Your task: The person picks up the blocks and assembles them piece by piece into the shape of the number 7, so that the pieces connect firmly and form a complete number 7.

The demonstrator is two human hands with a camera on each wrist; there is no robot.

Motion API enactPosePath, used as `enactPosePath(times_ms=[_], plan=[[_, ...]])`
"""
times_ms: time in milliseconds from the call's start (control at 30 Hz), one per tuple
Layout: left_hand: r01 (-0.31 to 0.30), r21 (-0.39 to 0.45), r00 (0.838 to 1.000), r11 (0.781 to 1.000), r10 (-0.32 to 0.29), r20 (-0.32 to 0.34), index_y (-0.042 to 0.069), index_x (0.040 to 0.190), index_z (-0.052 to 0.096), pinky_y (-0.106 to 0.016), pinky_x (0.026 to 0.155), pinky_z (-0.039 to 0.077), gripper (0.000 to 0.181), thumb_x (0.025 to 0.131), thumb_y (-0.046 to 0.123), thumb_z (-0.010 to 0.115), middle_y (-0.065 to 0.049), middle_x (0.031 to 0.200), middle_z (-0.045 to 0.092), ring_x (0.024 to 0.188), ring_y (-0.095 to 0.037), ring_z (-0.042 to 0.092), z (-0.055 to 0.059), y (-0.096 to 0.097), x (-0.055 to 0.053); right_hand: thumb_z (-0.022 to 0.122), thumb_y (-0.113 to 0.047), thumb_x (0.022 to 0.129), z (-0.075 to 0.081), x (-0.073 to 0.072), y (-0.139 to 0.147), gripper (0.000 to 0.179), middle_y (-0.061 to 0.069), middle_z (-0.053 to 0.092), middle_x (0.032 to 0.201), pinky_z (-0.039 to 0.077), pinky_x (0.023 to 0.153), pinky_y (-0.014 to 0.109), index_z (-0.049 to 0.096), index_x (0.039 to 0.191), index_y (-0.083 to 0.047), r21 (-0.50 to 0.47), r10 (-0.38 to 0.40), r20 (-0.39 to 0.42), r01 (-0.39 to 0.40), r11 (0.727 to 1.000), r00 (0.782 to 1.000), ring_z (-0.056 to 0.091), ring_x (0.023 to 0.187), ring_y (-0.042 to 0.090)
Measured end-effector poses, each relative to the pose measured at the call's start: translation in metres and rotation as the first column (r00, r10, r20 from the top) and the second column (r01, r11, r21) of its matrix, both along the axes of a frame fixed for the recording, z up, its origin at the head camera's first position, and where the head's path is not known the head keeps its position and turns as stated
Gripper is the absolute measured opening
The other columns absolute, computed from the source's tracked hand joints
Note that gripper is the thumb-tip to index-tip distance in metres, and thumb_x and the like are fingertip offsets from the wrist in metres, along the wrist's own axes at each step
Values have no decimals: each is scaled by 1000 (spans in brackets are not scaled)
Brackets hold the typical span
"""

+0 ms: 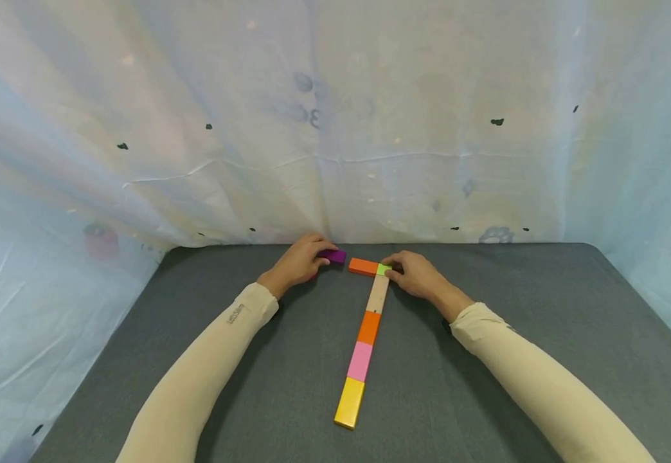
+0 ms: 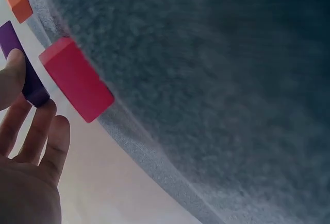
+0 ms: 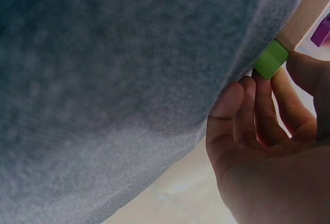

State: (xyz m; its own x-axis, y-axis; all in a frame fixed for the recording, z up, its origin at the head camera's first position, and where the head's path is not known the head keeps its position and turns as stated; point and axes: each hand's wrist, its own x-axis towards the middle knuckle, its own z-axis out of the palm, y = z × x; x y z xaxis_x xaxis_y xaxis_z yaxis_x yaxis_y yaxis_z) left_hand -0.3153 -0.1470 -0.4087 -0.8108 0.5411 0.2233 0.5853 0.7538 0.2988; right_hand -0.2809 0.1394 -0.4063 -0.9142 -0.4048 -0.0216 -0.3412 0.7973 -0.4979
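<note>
My left hand [image 1: 299, 260] pinches a purple block [image 1: 335, 256] between thumb and fingers near the table's back edge. Beside that hand a red block [image 2: 77, 80] lies on the table, mostly hidden in the head view. My right hand [image 1: 419, 276] holds a small green block [image 3: 271, 59] by its end with thumb and fingertips. The green block sits at a corner: an orange block [image 1: 363, 267] runs left from it. Toward me stretches a line of a bare wood block [image 1: 378, 294], another orange block [image 1: 369, 327], a pink block [image 1: 360, 361] and a yellow block [image 1: 349, 403].
A dark grey cloth-covered table [image 1: 486, 399] lies under everything. Pale printed curtains [image 1: 370, 128] hang behind its back edge and along both sides. A narrow gap separates the purple block from the orange block's left end.
</note>
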Motion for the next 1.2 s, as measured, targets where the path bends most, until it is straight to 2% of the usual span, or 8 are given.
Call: enactPosePath(times_ms=[200, 367, 567, 1200], plan=[[7, -19, 999, 1000, -7, 40, 11, 125, 69, -43, 107, 44, 30, 95, 13, 68, -10, 122, 64, 116, -26, 55, -1, 6, -5, 58, -19, 101, 0, 0, 0, 35, 15, 63, 127, 50, 97, 47, 62, 134, -7, 3, -2, -3, 2, 1000, 1000, 62, 112, 29], [12, -51, 999, 999, -9, 52, 12, 125, 69, -42, 104, 45, 30, 95, 13, 67, -8, 119, 64, 111, -24, 55, 0, 11, -5, 58, -19, 102, 1, -1, 0, 35, 15, 63, 128, 51, 96, 47, 62, 134, -7, -1, -4, -3, 4, 1000, 1000, 62, 112, 28], [8, -70, 997, 998, -3, 72, 12, 125, 69, -42, 106, 45, 29, 96, 13, 66, -8, 121, 63, 111, -24, 55, 1, 13, -5, 58, -19, 102, 1, -1, 0, 35, 15, 63, 129, 50, 97, 47, 62, 134, -7, -2, 2, -7, -2, 1000, 1000, 62, 113, 29], [15, -93, 996, 996, -6, 94, 12, 125, 69, -40, 104, 46, 30, 96, 13, 67, -7, 120, 64, 107, -22, 57, 1, 14, -8, 58, -17, 101, 3, 0, -1, 35, 17, 64, 126, 51, 95, 48, 62, 133, -4, -3, 27, -23, -27, 1000, 999, 62, 110, 30]])
